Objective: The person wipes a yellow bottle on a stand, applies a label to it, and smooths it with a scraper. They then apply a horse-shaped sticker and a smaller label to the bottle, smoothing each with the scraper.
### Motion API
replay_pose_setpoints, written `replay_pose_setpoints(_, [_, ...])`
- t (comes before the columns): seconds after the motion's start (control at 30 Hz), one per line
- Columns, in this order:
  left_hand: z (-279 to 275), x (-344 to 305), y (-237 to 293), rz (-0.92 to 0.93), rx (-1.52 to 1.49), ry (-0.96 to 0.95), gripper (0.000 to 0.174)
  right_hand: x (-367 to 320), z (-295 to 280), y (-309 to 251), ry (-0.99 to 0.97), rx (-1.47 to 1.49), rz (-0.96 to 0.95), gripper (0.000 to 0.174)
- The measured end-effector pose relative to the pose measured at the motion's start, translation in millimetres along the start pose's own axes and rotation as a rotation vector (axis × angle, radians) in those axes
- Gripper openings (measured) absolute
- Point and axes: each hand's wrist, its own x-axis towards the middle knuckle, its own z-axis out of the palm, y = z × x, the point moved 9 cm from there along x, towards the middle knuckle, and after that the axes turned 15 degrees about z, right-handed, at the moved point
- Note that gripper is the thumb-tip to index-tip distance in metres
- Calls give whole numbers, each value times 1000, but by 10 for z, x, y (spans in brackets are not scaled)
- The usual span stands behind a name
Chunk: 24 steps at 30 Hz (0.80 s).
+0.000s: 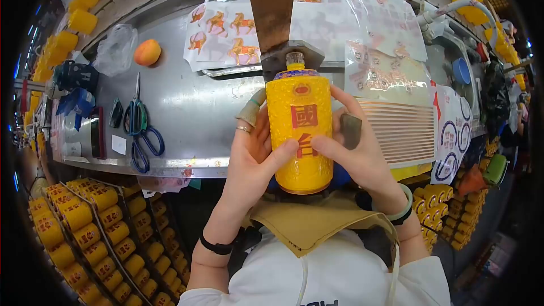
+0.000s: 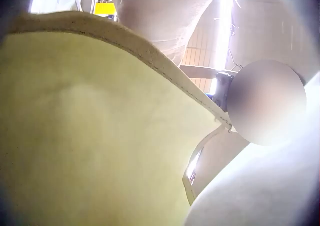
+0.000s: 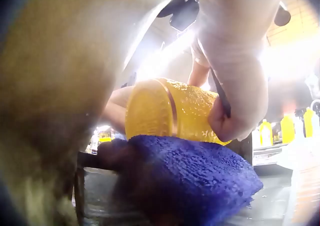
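A yellow bottle (image 1: pixel 300 127) with red characters and a clear neck lies face up, its neck against a dark bracket (image 1: pixel 292 56). My left hand (image 1: pixel 249 156) holds its left side, thumb on the front; a cloth cover (image 1: pixel 248 112) wraps one finger. Opposite it, my right hand (image 1: pixel 362 156) grips the right side, its thumb pressed near the lower character. A dark, flat piece (image 1: pixel 351 129) sits at the right fingers. In the right wrist view, the bottle's base shows above a blue cloth (image 3: pixel 195 178). Mostly a tan apron (image 2: pixel 90 126) fills the left wrist view.
Scissors (image 1: pixel 137 122) and a peach-like fruit (image 1: pixel 147 52) lie on the metal table (image 1: pixel 187 102) at left. Horse decal sheets (image 1: pixel 224 31) spread behind the bottle, striped sheets (image 1: pixel 399 130) at right. An upright brown post (image 1: pixel 270 5) rises behind. Racks of yellow bottles (image 1: pixel 88 235) stand below left.
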Motion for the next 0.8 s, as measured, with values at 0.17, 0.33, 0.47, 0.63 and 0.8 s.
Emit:
replay_pose_setpoints(0.17, [2,-2,-10,11,-24,-3,85,-5,-15,16,10,1,-19,84])
replay_pose_setpoints(0.33, [-11,-1,-23,11,-19,-17,85,3,-25,47,5,-8,-11,84])
replay_pose_setpoints(0.47, [4,8,-8,24,-32,-19,84,-21,-124,-87,-2,-49,-38,75])
replay_pose_setpoints(0.63, [-24,5,-30,23,-58,-17,69,-193,-268,-664,149,-97,-376,51])
replay_pose_setpoints(0.8, [-4,-4,-16,-3,-152,22,58,-692,260,-916,179,-943,-1135,24])
